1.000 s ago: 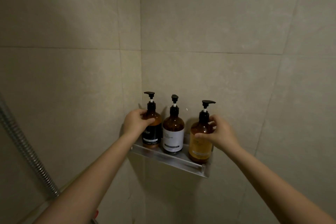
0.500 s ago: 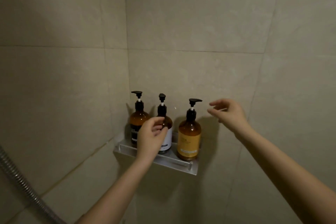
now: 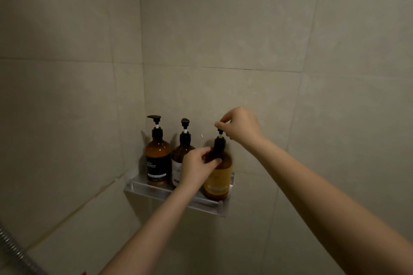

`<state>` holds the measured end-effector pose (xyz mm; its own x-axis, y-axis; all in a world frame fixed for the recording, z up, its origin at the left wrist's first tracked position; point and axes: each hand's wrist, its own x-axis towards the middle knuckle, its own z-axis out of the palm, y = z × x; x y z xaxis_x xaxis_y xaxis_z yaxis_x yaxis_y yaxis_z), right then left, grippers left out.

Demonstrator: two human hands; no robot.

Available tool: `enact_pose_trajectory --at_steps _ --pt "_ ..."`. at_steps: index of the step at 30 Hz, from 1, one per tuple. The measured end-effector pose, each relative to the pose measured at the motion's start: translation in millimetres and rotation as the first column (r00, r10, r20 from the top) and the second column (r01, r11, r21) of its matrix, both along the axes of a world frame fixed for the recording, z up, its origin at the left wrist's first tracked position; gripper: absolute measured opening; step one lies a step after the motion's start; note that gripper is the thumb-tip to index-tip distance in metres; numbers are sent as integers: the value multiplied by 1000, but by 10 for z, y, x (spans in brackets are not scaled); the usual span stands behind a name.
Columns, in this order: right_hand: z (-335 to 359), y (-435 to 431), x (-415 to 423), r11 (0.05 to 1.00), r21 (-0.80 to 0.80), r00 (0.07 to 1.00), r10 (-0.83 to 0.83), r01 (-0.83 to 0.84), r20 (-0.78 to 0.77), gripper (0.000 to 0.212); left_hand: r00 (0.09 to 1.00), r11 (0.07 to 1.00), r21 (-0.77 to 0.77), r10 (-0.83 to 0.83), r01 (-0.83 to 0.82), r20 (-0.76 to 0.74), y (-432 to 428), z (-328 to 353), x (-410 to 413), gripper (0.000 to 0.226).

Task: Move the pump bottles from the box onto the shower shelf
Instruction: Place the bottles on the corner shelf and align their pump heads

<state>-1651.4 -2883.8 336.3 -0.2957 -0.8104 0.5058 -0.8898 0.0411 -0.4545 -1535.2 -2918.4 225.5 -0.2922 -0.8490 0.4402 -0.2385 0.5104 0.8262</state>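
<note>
Shelf (image 3: 156, 192) in the tiled corner had all three pump bottles standing upright in a row: black-label bottle (image 3: 157, 158) on the left, white-label bottle (image 3: 182, 154) in the middle, yellow-label bottle (image 3: 220, 183) at the right end. No box anywhere I could see, just a bit of shower hose (image 3: 13, 250) down at the near left.

Both hands were on the yellow-label bottle. Left hand (image 3: 196, 167) reached across in front of the white-label bottle and wrapped its fingers round the shoulder, just below the black collar. Right hand (image 3: 240, 125) was above that, fingertips pinched on the pump head (image 3: 218, 127). So the hands were apart, stacked along the bottle's long axis, which ran straight up and down: left low, right on top.

My guess is the moving part was done and this was just fussing with the spout. Fingers covered it, so I couldn't tell which way it pointed. Any twist would turn about that upright axis, with the left hand holding the body so it didn't spin or creep toward the shelf's right end.
</note>
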Motion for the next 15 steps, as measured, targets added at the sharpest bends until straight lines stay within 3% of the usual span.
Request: enact_pose_trajectory --at_steps 9,15 --pt "-16 -13 45 994 -11 975 -107 106 -193 27 1000 1000 1 -12 12 -25 11 -23 -16 31" --pt "25 0 -27 995 63 989 87 -80 -121 20 1000 1000 -23 -19 19 -6 10 -24 1 36"
